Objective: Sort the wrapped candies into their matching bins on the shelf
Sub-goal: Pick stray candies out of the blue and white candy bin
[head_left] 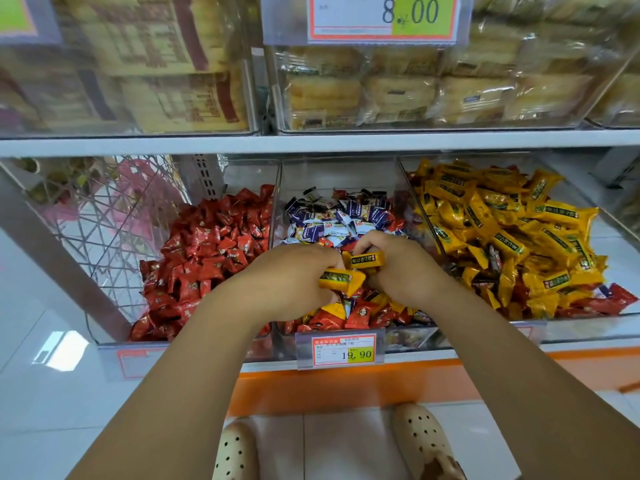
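Three clear bins stand side by side on the lower shelf. The left bin (114, 342) holds red wrapped candies (207, 251). In the middle bin (277, 174) blue-and-white candies (339, 216) lie at the back, with red and yellow ones mixed at the front. The right bin (588, 327) is full of yellow candies (502, 230), with a few red ones along its front. Both hands are over the middle bin. My left hand (291, 282) grips a yellow candy (341, 280). My right hand (398, 268) grips another yellow candy (367, 259) just above it.
A price tag (343, 351) reading 19.90 hangs on the middle bin's front. The upper shelf (311, 142) carries clear boxes of packaged cakes (398, 88). A wire basket (104, 216) stands to the left. My two beige shoes (422, 441) are on the tiled floor.
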`<state>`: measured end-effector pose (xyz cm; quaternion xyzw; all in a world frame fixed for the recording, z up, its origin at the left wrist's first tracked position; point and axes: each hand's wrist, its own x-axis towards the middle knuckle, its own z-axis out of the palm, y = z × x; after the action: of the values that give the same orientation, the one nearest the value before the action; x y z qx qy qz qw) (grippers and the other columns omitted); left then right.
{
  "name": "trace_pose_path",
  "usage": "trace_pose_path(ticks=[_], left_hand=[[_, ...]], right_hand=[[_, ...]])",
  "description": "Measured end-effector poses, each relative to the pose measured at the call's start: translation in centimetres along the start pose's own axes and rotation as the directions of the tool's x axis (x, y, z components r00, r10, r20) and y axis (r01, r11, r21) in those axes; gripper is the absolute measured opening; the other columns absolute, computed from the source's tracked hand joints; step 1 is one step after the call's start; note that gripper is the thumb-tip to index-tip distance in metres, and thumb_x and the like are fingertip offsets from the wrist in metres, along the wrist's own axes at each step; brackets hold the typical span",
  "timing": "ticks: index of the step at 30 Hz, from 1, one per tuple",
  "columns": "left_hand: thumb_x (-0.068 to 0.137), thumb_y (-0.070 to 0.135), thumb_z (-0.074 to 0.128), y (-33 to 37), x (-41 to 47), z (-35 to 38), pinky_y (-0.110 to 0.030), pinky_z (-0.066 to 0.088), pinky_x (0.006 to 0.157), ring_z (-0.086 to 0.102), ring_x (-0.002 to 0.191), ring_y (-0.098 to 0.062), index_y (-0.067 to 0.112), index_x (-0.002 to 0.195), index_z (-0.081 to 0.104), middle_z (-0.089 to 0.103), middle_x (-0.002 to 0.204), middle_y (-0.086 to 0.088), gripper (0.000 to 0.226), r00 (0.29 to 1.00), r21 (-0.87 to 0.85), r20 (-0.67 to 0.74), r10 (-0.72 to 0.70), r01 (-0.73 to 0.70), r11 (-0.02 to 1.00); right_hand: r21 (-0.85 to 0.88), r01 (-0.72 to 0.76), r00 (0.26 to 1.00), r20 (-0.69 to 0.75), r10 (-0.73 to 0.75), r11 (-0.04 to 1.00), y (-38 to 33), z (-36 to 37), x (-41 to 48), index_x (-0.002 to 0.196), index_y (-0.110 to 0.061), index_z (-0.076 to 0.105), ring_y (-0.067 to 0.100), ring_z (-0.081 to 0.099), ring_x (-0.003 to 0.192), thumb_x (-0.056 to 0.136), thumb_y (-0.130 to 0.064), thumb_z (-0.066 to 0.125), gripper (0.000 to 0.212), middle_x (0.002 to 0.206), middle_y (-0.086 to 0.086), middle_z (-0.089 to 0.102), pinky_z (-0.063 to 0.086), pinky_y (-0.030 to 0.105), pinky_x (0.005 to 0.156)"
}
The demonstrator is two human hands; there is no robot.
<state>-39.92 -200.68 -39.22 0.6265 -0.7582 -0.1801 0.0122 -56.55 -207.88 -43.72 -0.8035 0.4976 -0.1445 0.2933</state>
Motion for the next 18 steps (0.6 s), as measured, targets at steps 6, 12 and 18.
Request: trace_pose_path(ticks=[6,12,18], left_hand=[[0.082,0.039,0.069,0.6,0.5,0.4,-0.029,0.039,0.084,0.047,0.118,-0.017,0.037,0.134,0.047,0.049,0.131,0.009,0.057,0.998,0.25,0.058,-0.029,0.013,0.968],[0.083,0.04,0.069,0.1,0.7,1.1,-0.026,0.037,0.08,0.049,0.112,-0.015,0.042,0.12,0.06,0.053,0.121,0.01,0.038,0.997,0.161,-0.08,-0.024,0.037,0.986],[0.081,0.028,0.074,-0.3,1.1,0.2,-0.024,0.04,0.078,0.054,0.097,-0.015,0.022,0.109,0.069,0.056,0.105,0.002,0.029,0.976,-0.163,-0.211,-0.054,0.019,0.986]], right_hand=[[-0.014,0.106,0.981,-0.164,-0.106,0.994,-0.4,-0.2,-0.9,0.098,-0.028,0.072,0.011,0.053,0.074,0.085,-0.002,0.064,0.03,0.098,-0.007,0.058,0.048,0.028,0.073],[0.035,0.172,0.937,-0.313,-0.153,0.984,-1.1,-1.5,-2.1,0.101,-0.025,0.072,0.016,0.061,0.072,0.084,0.003,0.066,0.033,0.093,-0.005,0.052,0.047,0.02,0.066],[0.391,0.144,0.918,-0.395,0.025,0.909,-0.6,-4.3,-4.0,0.104,-0.027,0.067,0.003,0.058,0.047,0.088,-0.008,0.066,0.024,0.077,-0.001,0.065,0.035,0.009,0.04]])
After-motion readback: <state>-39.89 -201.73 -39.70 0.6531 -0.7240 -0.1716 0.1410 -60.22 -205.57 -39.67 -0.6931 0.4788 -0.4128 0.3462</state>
